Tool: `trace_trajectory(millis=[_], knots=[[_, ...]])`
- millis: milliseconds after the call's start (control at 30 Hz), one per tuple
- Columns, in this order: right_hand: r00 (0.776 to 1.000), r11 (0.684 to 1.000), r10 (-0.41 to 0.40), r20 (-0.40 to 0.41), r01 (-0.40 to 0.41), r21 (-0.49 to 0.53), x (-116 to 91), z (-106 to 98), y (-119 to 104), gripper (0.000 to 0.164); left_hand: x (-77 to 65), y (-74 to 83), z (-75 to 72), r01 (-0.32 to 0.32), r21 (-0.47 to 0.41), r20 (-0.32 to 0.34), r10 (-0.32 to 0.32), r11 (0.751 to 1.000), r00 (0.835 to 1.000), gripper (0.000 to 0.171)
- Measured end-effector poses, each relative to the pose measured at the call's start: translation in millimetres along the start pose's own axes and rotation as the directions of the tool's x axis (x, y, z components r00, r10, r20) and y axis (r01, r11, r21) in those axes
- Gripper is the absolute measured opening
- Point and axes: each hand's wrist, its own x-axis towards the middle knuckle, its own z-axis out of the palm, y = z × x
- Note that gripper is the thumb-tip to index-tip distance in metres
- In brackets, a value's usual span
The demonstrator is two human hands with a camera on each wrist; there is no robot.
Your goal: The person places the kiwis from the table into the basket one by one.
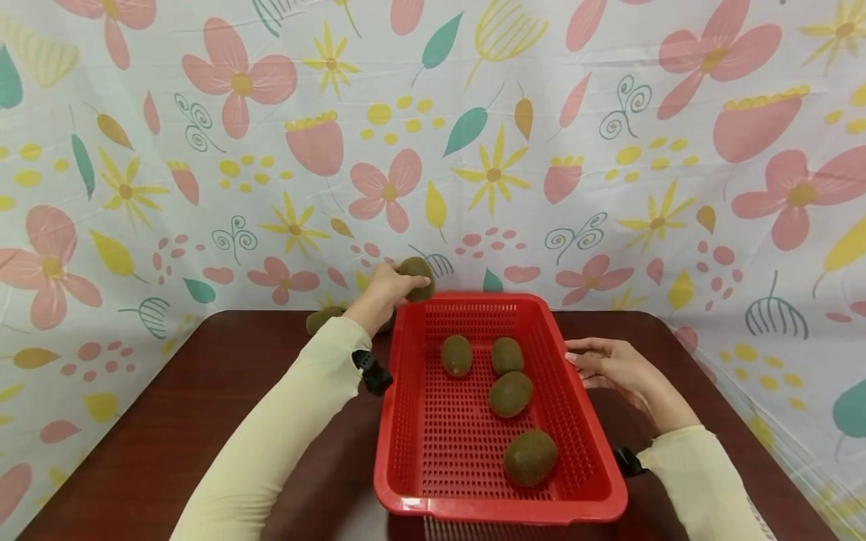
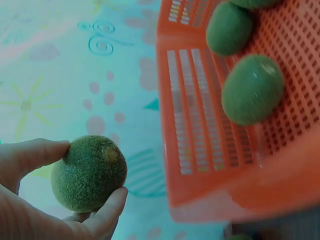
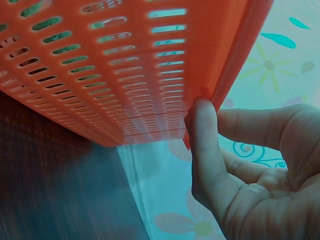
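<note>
My left hand [image 1: 386, 293] pinches a brown kiwi [image 1: 417, 279] between thumb and fingers, at the far left corner of a red perforated basket [image 1: 501, 511]. In the left wrist view, the held kiwi [image 2: 90, 172] hangs apart from the basket wall [image 2: 172, 125]. Several kiwis lie on the basket floor, among them one kiwi [image 1: 531, 458] at the near right and another kiwi [image 1: 457, 355] towards the back. My right hand [image 1: 622, 368] touches the outside of the basket's right rim with its fingertips; the right wrist view shows the fingers [image 3: 205, 130] against that rim.
Left of the basket, more kiwis [image 1: 323, 320] lie on the dark wooden table [image 1: 169, 421], partly hidden behind my left forearm. A flower-patterned cloth [image 1: 433, 173] hangs behind the table and along its sides.
</note>
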Motion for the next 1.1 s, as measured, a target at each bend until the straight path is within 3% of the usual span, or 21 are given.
trace_trajectory(millis=[200, 500, 833, 1100], knots=[[1.000, 1.000, 0.000, -0.005, 0.000, -0.016, 0.4, 0.5, 0.0, 0.061, 0.6, 10.1, 27.1, -0.025, -0.003, 0.036, 0.025, 1.000, 0.999, 0.057], [1.000, 1.000, -0.004, -0.003, 0.004, -0.004, 1.0, 0.8, 0.2, 0.061, 2.4, 5.1, 65.0, -0.001, 0.026, 0.082, -0.001, 1.000, 0.997, 0.063], [1.000, 1.000, 0.001, 0.002, -0.001, 0.013, 1.2, 0.6, 2.3, 0.061, 2.6, -17.2, 96.1, 0.026, 0.140, 0.158, -0.049, 0.990, 0.986, 0.063], [1.000, 1.000, -0.007, 0.006, 0.007, 0.009, 0.3, -1.1, 1.9, 0.061, 4.1, -29.8, 107.3, -0.029, 0.327, 0.202, -0.039, 0.944, 0.979, 0.060]])
